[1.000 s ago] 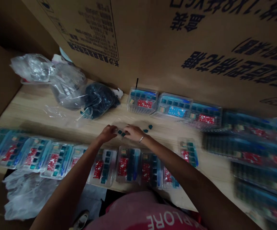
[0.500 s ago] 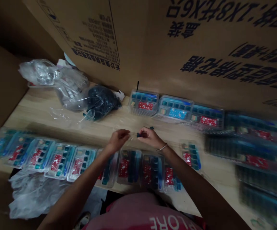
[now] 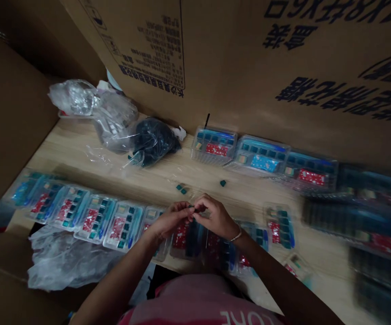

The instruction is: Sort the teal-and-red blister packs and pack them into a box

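My left hand (image 3: 170, 220) and my right hand (image 3: 215, 216) meet fingertip to fingertip above a row of clear plastic trays (image 3: 95, 217) that hold red cards and small teal blocks. Both hands pinch a small dark piece between them; it is too small to name. The right wrist wears a thin bracelet. A few loose teal blocks (image 3: 181, 188) lie on the wooden table (image 3: 80, 171) just beyond the hands, and one more teal block (image 3: 222, 183) lies further right.
A second row of filled trays (image 3: 256, 155) lines the back under a big printed cardboard box (image 3: 249, 67). Clear plastic bags (image 3: 114, 117) and a dark bag (image 3: 153, 141) lie at the back left. Stacked trays (image 3: 368, 216) are blurred at right. Crumpled plastic (image 3: 67, 262) hangs below the table edge.
My hands have drawn back from the loose blocks towards me, over the near row of trays, and closed together on a small piece. The view has shifted slightly left.
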The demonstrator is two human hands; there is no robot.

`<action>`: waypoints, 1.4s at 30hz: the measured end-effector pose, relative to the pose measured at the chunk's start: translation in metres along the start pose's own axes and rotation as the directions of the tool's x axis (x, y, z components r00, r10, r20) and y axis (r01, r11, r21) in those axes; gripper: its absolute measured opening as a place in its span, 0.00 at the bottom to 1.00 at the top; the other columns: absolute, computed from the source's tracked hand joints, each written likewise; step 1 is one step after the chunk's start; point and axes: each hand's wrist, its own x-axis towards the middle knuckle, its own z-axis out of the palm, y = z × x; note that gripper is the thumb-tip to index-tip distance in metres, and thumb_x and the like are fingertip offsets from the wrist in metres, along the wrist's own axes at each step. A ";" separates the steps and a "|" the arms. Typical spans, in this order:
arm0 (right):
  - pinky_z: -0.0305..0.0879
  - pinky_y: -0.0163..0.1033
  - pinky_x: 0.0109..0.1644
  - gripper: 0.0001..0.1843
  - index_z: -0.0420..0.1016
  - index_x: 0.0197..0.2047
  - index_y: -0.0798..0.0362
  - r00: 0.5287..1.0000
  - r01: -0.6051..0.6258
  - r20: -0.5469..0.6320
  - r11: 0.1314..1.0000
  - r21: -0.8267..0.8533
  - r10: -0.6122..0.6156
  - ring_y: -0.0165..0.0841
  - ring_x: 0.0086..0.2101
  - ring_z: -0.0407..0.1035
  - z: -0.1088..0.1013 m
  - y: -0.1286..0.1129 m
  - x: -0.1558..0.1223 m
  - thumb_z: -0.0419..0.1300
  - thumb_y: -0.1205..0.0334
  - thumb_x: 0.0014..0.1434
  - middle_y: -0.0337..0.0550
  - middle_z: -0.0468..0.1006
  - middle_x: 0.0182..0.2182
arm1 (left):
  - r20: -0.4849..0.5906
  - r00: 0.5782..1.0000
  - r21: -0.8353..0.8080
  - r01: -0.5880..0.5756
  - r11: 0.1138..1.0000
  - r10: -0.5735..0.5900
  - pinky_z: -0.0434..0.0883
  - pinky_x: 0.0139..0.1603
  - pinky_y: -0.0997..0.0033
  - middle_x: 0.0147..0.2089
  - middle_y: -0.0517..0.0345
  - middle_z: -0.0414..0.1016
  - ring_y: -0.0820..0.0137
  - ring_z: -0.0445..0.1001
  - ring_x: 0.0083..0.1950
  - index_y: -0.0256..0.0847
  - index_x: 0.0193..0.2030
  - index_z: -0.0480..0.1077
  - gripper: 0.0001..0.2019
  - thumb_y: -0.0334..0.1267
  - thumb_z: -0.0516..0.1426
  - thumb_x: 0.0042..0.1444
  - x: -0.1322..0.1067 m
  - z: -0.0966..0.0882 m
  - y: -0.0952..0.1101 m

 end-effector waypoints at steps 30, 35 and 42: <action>0.66 0.35 0.36 0.06 0.71 0.33 0.54 0.935 -0.327 -0.204 0.927 -0.182 0.289 0.30 0.30 0.68 -0.040 0.095 0.031 0.59 0.67 0.49 0.39 0.74 0.29 | -0.119 0.890 0.611 -0.284 0.739 0.440 0.69 0.34 0.72 0.29 0.57 0.76 0.71 0.72 0.31 0.37 0.36 0.73 0.11 0.39 0.60 0.44 0.064 -0.037 0.017; 0.67 0.35 0.34 0.11 0.71 0.35 0.52 0.954 -0.243 -0.101 0.926 0.290 0.282 0.29 0.29 0.69 -0.001 0.054 0.036 0.61 0.59 0.46 0.38 0.76 0.29 | -0.175 0.868 0.237 -0.421 0.876 0.465 0.69 0.36 0.73 0.30 0.60 0.74 0.73 0.72 0.32 0.39 0.33 0.70 0.14 0.41 0.65 0.39 0.056 0.001 0.004; 0.69 0.36 0.36 0.15 0.73 0.35 0.52 0.924 -0.357 0.044 0.813 0.460 0.381 0.28 0.29 0.70 0.012 0.028 0.030 0.66 0.58 0.43 0.38 0.77 0.31 | -0.240 0.857 0.246 -0.400 0.883 0.455 0.71 0.40 0.69 0.31 0.60 0.74 0.72 0.73 0.33 0.40 0.31 0.70 0.12 0.42 0.64 0.39 0.027 -0.011 -0.001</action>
